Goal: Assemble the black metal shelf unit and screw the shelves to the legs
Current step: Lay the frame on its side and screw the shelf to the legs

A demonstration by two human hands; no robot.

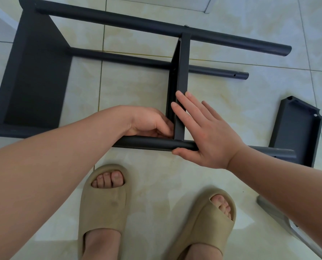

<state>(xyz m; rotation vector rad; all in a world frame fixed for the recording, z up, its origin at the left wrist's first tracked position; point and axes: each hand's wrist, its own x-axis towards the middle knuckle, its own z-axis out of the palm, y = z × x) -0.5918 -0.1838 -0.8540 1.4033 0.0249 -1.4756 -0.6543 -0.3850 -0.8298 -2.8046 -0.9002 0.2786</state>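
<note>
right hand (203, 136) fingers (186, 107) flat against shelf (181, 76) | left hand (149, 122) curled, contents unclear | likely stiff, slick; grip leg (147, 143) below fingers

Tan slide sandals (104, 203) on pale glossy floor tiles (231, 87)

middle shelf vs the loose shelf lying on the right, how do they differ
The middle shelf stands on edge, its end against the near leg; the loose shelf lies off to the side, hollow side up. The left hand grips the middle shelf's near corner and the right hand presses flat on it; no hand touches the loose shelf. Both are black metal.
</note>
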